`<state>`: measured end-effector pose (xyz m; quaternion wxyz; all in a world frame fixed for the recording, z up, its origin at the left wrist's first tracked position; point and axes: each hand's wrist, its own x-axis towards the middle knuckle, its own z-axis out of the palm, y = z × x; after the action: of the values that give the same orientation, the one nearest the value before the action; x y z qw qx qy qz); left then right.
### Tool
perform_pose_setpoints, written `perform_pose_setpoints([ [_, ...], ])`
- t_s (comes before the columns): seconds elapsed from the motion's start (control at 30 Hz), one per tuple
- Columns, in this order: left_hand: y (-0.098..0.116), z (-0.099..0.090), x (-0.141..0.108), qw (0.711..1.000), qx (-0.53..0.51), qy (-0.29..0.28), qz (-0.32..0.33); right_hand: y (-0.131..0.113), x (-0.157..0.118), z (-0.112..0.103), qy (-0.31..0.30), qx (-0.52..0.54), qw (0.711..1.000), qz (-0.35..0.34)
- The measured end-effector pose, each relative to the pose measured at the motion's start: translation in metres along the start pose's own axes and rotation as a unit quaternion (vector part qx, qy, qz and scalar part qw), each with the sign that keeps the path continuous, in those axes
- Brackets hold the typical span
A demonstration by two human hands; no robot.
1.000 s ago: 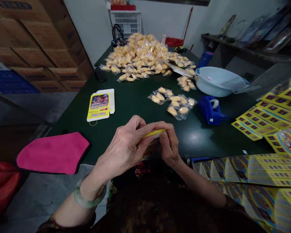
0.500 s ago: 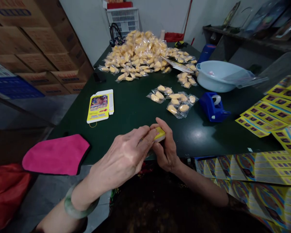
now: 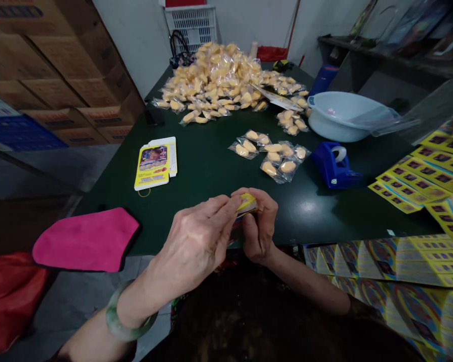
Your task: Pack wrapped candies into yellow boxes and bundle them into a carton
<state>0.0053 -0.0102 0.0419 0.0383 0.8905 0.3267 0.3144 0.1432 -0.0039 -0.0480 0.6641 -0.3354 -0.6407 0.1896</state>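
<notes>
Between my hands, just over the table's near edge, is a small yellow cardboard box, mostly covered by fingers. My left hand is closed on its left side, fingers pressed along the top. From the right, my right hand curls around the other end, its thumb against the near face. Beyond the hands lie several clear-wrapped pale yellow pieces in a loose group. A flat yellow printed box with white flaps rests to the left, a rubber band at its lower edge.
A large heap of wrapped pieces covers the table's far end. To the right stand a blue tape dispenser, a pale blue basin and stacks of yellow printed cartons. A pink cloth overhangs the left edge; brown cartons stand beyond.
The fingers of my right hand have bent from upright to curled over the box's end. The box has tilted a little, showing more of its end. My left hand keeps its hold.
</notes>
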Motion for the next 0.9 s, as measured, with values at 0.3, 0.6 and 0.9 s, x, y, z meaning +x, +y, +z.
perform_pose_setpoints([
  [0.3,0.007,-0.009,0.001,0.994,0.056,-0.084,0.032,0.000,0.003,-0.002,0.012,0.008,0.998,-0.066],
  [0.6,0.013,-0.004,-0.001,0.987,0.106,-0.120,0.019,0.004,0.001,-0.002,0.017,0.005,0.997,-0.079],
  [0.9,0.004,-0.002,-0.001,0.990,0.086,-0.091,0.058,0.008,0.001,0.001,0.022,0.005,0.993,-0.112],
])
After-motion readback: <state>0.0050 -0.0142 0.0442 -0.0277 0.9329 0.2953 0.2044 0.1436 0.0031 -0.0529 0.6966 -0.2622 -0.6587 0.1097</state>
